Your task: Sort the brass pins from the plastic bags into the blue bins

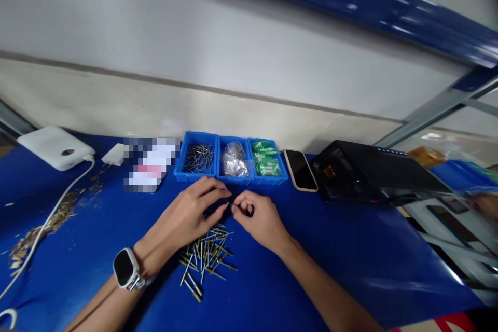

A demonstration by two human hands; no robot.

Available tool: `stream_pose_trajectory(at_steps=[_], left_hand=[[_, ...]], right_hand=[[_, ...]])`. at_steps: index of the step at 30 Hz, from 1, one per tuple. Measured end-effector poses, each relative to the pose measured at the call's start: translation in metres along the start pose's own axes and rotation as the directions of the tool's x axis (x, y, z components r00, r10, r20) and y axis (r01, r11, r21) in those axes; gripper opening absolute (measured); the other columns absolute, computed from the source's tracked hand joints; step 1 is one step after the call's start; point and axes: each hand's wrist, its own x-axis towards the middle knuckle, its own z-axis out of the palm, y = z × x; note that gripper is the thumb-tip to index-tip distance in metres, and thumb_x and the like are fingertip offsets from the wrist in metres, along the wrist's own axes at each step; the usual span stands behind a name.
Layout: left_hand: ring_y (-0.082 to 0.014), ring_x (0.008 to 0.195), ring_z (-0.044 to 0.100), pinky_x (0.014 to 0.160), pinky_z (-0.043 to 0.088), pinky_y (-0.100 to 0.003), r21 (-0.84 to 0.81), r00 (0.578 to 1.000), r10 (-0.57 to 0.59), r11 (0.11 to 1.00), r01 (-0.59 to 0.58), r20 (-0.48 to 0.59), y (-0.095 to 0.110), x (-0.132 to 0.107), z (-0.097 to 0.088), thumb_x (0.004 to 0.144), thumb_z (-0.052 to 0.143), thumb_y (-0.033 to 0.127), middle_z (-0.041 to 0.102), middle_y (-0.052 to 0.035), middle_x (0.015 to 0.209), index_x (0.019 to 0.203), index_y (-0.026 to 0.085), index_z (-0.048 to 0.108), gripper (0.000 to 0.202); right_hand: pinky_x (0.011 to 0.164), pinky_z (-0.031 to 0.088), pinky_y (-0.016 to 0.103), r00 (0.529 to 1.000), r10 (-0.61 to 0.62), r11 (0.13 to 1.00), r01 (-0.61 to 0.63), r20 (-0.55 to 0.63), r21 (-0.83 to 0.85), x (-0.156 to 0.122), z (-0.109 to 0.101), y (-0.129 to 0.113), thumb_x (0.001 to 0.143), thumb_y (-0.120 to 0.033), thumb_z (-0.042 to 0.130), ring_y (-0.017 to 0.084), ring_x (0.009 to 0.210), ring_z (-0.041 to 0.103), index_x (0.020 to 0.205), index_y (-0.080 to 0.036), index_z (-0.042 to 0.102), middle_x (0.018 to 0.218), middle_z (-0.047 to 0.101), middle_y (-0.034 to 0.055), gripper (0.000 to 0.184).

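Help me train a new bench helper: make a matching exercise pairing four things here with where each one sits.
Things:
1. Green plastic pieces
2. Crinkled clear plastic bag
3. Smartwatch
4. Loose metal pins

Places:
A. Left wrist
B. Middle blue bin
C. Blue bench top, below the hands
D. Rightmost blue bin

Pairs: 1-D, 2-B, 3-A, 4-C

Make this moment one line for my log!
left hand: at small dark piece | right hand: at same piece | below: loose metal pins | ahead: blue bin
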Motion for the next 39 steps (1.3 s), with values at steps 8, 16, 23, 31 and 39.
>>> stream_pose_trajectory(at_steps=[8, 16, 23, 31, 39], left_hand=[[-0.0171, 0.087, 0.065, 0.075, 0.056, -0.03, -0.086, 0.991, 0.008, 0.996, -0.02, -0.131, 0.019, 0.0, 0.016, 0.098, 0.055, 0.022, 0.066, -0.0075, 0.1, 0.114, 0.015, 0.063, 0.019], [-0.0122, 0.082, 0.068, 0.073, 0.054, -0.023, -0.324, 0.96, -0.203, 0.936, 0.133, -0.192, 0.021, 0.0, 0.014, 0.092, 0.064, 0.02, 0.072, -0.0018, 0.093, 0.105, 0.02, 0.07, 0.014], [-0.0141, 0.081, 0.07, 0.073, 0.057, -0.027, -0.45, 0.957, -0.252, 0.878, 0.163, -0.145, 0.019, 0.004, 0.009, 0.093, 0.063, 0.027, 0.075, -0.0018, 0.091, 0.098, 0.022, 0.073, 0.012], [-0.0159, 0.093, 0.069, 0.083, 0.058, -0.03, -0.285, 0.98, -0.146, 0.953, 0.103, -0.134, 0.014, 0.001, 0.003, 0.093, 0.064, 0.024, 0.072, -0.0047, 0.103, 0.113, 0.02, 0.067, 0.021], [-0.0168, 0.097, 0.064, 0.082, 0.056, -0.03, -0.105, 0.973, 0.083, 0.989, -0.107, -0.214, 0.021, -0.004, 0.011, 0.095, 0.058, 0.011, 0.068, -0.008, 0.106, 0.121, 0.016, 0.061, 0.026]], right_hand=[[0.05, 0.034, 0.023, 0.995, 0.092, 0.903, -0.065, -0.043, 0.424, -0.008, -0.002, -0.015, 0.092, -0.033, 0.058, 0.01, 0.049, 0.045, 0.079, -0.018, 0.059, 0.055, 0.053, -0.0057, 0.019], [0.064, 0.044, 0.027, 0.989, -0.099, 0.949, 0.126, -0.109, 0.288, -0.017, -0.005, -0.013, 0.096, -0.025, 0.05, 0.015, 0.068, 0.057, 0.104, -0.021, 0.06, 0.077, 0.063, -0.0001, 0.014], [0.058, 0.041, 0.025, 0.991, -0.125, 0.987, 0.129, -0.046, 0.093, -0.013, -0.011, -0.007, 0.094, -0.026, 0.055, 0.013, 0.065, 0.052, 0.097, -0.021, 0.057, 0.08, 0.059, -0.0003, 0.006], [0.062, 0.035, 0.028, 0.955, -0.295, 0.955, 0.294, -0.032, -0.031, -0.016, -0.017, -0.015, 0.097, -0.023, 0.047, 0.014, 0.065, 0.045, 0.063, -0.021, 0.038, 0.06, 0.041, -0.0028, 0.036], [0.058, 0.032, 0.028, 0.932, -0.356, 0.934, 0.355, -0.063, -0.035, -0.025, -0.005, -0.018, 0.094, -0.019, 0.052, 0.013, 0.058, 0.041, 0.059, -0.021, 0.031, 0.054, 0.038, -0.0038, 0.041]])
